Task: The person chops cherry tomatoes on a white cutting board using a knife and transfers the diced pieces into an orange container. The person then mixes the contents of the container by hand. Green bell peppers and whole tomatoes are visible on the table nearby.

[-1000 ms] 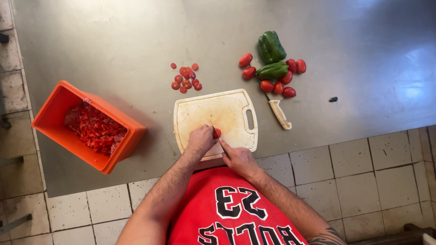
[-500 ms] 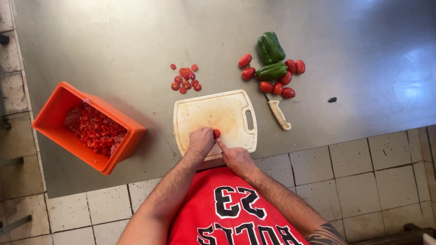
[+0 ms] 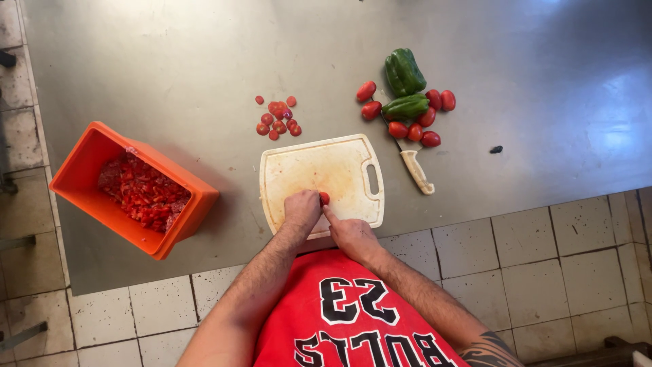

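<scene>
From my feed: steel counter (image 3: 170,61) fills most of the view, orange bin (image 3: 81,170) of chopped red stuff sits at left, and a white cutting board (image 3: 319,163) is dead center. Left hand (image 3: 301,211) is pinching a small red tomato (image 3: 324,198) at the board's near edge; right hand (image 3: 353,236) has a finger on it too. The knife (image 3: 415,170) is lying beside the board, near the green peppers (image 3: 405,71).

no packages, labels, signs or screens in view, only loose produce and kitchen tools
</scene>
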